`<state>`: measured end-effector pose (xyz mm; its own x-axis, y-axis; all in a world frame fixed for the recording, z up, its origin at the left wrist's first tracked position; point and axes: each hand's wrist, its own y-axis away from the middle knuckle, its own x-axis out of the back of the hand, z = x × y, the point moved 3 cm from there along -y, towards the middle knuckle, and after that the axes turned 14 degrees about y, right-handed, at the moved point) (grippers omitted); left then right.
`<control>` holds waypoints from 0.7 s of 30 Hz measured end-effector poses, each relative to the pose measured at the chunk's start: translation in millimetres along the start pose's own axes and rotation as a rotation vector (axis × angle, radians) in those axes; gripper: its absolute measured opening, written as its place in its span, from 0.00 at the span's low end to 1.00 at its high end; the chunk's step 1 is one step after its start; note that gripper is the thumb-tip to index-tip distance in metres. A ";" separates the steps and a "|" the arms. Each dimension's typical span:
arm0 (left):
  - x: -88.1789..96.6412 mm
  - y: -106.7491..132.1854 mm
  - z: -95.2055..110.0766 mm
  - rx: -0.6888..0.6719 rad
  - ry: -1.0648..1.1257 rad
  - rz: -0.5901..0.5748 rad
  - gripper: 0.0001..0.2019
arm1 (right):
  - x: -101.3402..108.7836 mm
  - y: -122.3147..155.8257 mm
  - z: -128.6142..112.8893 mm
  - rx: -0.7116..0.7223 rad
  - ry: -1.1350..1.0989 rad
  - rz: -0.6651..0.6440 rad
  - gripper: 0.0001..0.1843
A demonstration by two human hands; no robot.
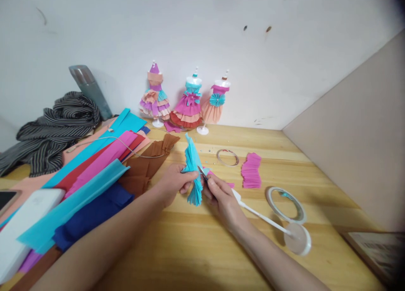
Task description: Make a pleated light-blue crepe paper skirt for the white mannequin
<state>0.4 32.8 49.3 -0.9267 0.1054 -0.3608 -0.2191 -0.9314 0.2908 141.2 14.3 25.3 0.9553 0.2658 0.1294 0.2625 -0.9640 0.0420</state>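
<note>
Pinched in my left hand is a pleated piece of turquoise crepe paper, its folds fanning out above and below the fingers. My right hand is closed on small scissors, whose metal blades meet the right edge of the folds; whether they are open is too small to tell. Partly behind that hand, a white doll stand lies on its side with its round base to the right. A gathered pink crepe strip rests flat to the right of my hands.
Three small dress forms in crepe-paper dresses stand by the wall. Tape rolls and a thin ring lie at right. Coloured crepe sheets, a white box, a striped cloth and a bottle fill the left.
</note>
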 end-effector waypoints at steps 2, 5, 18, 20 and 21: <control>0.1 0.0 0.3 -0.012 0.010 0.010 0.16 | 0.0 0.9 0.7 -0.004 0.012 0.000 0.24; 1.9 -0.7 -0.3 -0.035 0.024 0.028 0.16 | -0.7 2.7 3.4 -0.007 0.030 0.011 0.24; 2.5 -2.2 -3.9 -0.065 0.032 0.026 0.17 | -3.7 2.1 16.5 -0.021 0.060 0.028 0.24; 1.8 -1.4 -3.4 -0.061 0.033 0.027 0.17 | -4.6 2.3 16.0 -0.023 0.056 0.029 0.25; 1.6 -1.2 -3.3 -0.059 0.034 0.028 0.17 | -5.3 2.4 15.4 -0.022 0.054 0.028 0.25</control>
<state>0.2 32.9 45.5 -0.9211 0.0685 -0.3833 -0.1744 -0.9528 0.2487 138.9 10.5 9.4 0.9533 0.2390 0.1845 0.2319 -0.9709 0.0597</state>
